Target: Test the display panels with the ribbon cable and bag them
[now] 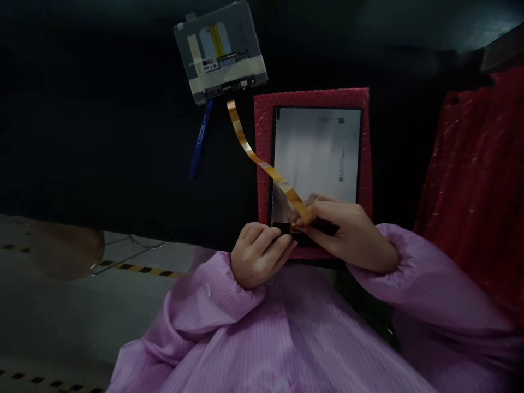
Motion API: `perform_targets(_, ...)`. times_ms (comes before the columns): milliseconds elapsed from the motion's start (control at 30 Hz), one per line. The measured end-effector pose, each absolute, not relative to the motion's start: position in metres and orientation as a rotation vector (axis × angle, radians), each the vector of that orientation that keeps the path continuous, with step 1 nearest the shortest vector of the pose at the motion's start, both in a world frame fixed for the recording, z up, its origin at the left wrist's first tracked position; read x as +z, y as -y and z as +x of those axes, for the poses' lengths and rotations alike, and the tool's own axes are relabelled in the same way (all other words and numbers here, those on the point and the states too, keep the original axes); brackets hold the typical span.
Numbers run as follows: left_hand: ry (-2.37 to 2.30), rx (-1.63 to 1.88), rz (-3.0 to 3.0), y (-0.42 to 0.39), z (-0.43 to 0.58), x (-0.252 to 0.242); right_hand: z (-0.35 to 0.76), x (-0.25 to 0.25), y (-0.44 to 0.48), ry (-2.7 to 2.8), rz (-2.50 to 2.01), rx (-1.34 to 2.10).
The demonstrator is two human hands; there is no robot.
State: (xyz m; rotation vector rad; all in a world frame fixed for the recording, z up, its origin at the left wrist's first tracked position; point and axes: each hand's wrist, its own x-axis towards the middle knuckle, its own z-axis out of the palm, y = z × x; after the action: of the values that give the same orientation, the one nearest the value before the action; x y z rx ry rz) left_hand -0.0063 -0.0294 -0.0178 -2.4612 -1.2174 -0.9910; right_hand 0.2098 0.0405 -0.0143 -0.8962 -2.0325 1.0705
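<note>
A grey display panel (317, 155) lies on a red bubble-wrap sheet (262, 147) on a black table. My right hand (347, 234) pinches the near end of an orange flat ribbon cable (262, 162) at the panel's near edge. The cable runs up and left to a grey test box (221, 52) at the back of the table. My left hand (260, 251) presses its fingers on the panel's near left corner, beside the cable end. Both arms wear pink striped sleeves.
A blue pen (200, 139) lies under the test box. A stack of red bubble wrap (475, 185) stands at the right. The grey floor with a yellow-black striped line (135, 268) shows at the lower left, past the table's edge.
</note>
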Motion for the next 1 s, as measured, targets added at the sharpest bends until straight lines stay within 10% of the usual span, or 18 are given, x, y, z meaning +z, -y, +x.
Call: perform_targets(1000, 1.109, -0.914, -2.44, 0.0279, -0.0088, -0.0154, 0.2089, -0.0108, -0.0386, 2.016, -0.926, 1.201)
